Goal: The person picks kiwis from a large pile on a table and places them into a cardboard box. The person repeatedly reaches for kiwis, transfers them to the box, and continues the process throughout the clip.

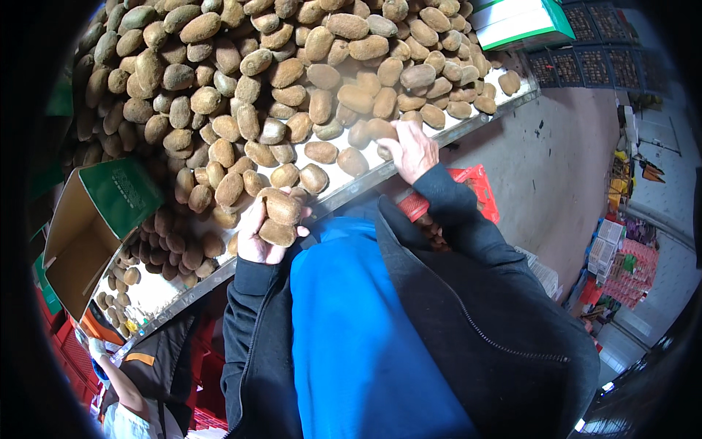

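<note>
Brown kiwifruit (351, 99) lie in a deep heap over a white sorting table with a metal edge (356, 186). My left hand (255, 236), palm up at that edge, cradles at least two kiwifruit (282, 207), one above the other. Farther right, my right hand (411, 148) reaches over the edge with its fingers around a kiwifruit (380, 129); its fingertips are partly hidden and the fruit there is a little blurred. Several loose kiwifruit (321, 152) rest on the white surface between my hands.
At left an open green cardboard box (118, 197) lies on its side. A white-and-green box (518, 24) stands at the far right end. Below the edge is a red crate (477, 189). A co-worker's arm (123, 378) shows at lower left. Stacked dark crates (592, 66) are beyond.
</note>
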`<state>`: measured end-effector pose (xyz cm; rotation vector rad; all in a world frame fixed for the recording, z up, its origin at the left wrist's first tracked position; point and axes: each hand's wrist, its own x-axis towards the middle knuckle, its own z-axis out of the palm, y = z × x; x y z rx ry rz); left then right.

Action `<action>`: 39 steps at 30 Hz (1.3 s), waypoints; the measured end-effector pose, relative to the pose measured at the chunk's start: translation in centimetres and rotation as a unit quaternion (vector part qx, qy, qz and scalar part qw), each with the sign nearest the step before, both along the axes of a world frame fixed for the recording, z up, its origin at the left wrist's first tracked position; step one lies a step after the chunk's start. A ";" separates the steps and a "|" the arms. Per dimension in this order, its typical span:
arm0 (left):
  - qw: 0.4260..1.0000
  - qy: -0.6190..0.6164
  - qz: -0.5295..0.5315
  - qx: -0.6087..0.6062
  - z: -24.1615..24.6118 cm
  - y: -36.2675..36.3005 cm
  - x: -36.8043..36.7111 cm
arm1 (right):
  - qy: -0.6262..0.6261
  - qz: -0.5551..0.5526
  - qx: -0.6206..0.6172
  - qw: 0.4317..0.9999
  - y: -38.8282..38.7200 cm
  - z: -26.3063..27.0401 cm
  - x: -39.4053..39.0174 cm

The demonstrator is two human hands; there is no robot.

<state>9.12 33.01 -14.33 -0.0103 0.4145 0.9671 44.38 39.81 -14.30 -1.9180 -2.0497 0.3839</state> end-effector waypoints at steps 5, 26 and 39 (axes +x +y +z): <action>1.000 0.013 0.009 -0.022 0.2 0.1 2.3 | 0.190 0.009 -0.066 0.980 -4.0 2.5 -7.0; 0.337 0.865 0.283 0.240 19.8 3.0 -21.6 | 0.012 0.088 0.184 0.979 4.8 0.2 -3.3; 0.123 0.988 0.080 0.055 17.5 8.1 -27.9 | 0.024 0.164 0.180 0.970 5.6 -0.5 -5.2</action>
